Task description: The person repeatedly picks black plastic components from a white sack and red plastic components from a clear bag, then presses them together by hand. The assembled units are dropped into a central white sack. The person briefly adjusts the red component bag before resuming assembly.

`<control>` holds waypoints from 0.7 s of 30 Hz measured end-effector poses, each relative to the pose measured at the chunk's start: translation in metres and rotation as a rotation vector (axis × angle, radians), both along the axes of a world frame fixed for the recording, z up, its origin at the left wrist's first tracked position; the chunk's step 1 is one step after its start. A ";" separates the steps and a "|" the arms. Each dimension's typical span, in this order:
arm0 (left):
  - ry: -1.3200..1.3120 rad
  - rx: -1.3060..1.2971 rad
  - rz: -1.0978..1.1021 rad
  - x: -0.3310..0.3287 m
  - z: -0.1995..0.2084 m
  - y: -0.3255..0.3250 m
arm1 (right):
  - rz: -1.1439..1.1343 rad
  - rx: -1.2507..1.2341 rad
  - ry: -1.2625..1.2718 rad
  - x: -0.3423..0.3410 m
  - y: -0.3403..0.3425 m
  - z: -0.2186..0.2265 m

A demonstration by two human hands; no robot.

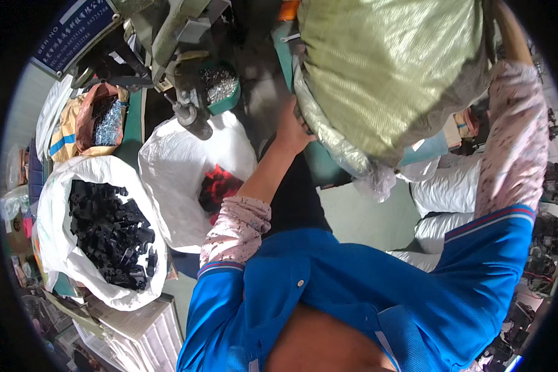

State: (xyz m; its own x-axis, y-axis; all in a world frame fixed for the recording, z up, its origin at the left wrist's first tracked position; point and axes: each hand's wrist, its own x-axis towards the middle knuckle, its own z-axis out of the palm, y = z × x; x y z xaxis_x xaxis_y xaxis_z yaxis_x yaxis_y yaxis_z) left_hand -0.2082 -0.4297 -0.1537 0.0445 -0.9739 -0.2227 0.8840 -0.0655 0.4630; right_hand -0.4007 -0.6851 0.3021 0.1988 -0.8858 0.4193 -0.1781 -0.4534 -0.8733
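From the head view I log a large yellow-green woven sack [390, 74] over a green-topped bench [328, 166], covering most of it; whether it rests there or is held up, I cannot tell. The bench shows along its left edge and at its near left corner. My left hand [294, 130] is at that left edge, fingers bent against the sack's lower left side; I cannot tell whether they are closed on it. My right forearm [514, 133] runs up along the sack's right side; its hand is out of sight, grip unknown. Clear plastic [378, 183] hangs from the sack's lower end. Pale floor [369, 214] lies beyond the near edge; white sacks [449, 186] are piled to the right. Left of the bench: a white bag of red parts [220, 189], a white bag of black parts [111, 232], an orange-brown sack [68, 139], and a green bin [224, 104] of small shiny pieces beside a machine [186, 108]. Upper left corner: a blue plate [74, 31] with lettering.
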 end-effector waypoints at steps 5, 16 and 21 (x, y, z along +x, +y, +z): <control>-0.149 0.042 -0.074 -0.011 0.016 0.003 | -0.012 0.215 -0.057 -0.036 -0.037 -0.014; -0.658 -0.395 0.008 -0.002 0.024 0.009 | -0.078 0.171 0.921 0.110 0.106 -0.011; -1.291 -0.439 0.179 -0.028 -0.021 -0.018 | -0.062 -0.600 1.043 0.119 0.021 -0.105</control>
State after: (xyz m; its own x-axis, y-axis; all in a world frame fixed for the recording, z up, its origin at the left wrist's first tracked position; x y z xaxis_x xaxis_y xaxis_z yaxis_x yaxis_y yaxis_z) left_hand -0.2362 -0.4481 -0.1749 0.1139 -0.9121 0.3938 -0.2053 0.3662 0.9076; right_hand -0.2812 -0.6639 0.1975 0.6511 -0.6250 0.4306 -0.7089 -0.7034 0.0509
